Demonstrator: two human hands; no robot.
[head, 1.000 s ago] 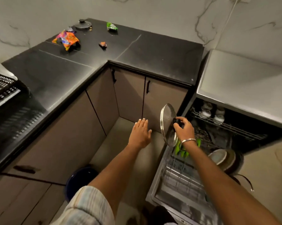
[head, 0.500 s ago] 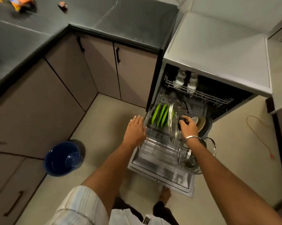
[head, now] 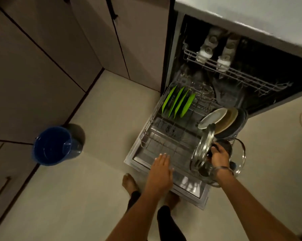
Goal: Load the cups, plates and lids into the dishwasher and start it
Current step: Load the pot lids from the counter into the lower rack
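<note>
Head view, lower centre: the left hand (head: 161, 168) hovers flat-fingered over the dishwasher door (head: 185, 186). Just right, the right hand (head: 219, 156) grips the steel lid (head: 203, 148) by its knob, now lowered on edge into the lower rack (head: 157, 134); release seems next. Farther up, green plates (head: 179, 101) stand.

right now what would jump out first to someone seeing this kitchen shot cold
The bright green plates standing on edge at the back left of the pulled-out lower rack catch the eye first. Next, the right hand holds a glass lid upright at the rack's front right, the left hand flat above the open door. A blue bucket sits on the floor, left.
</note>
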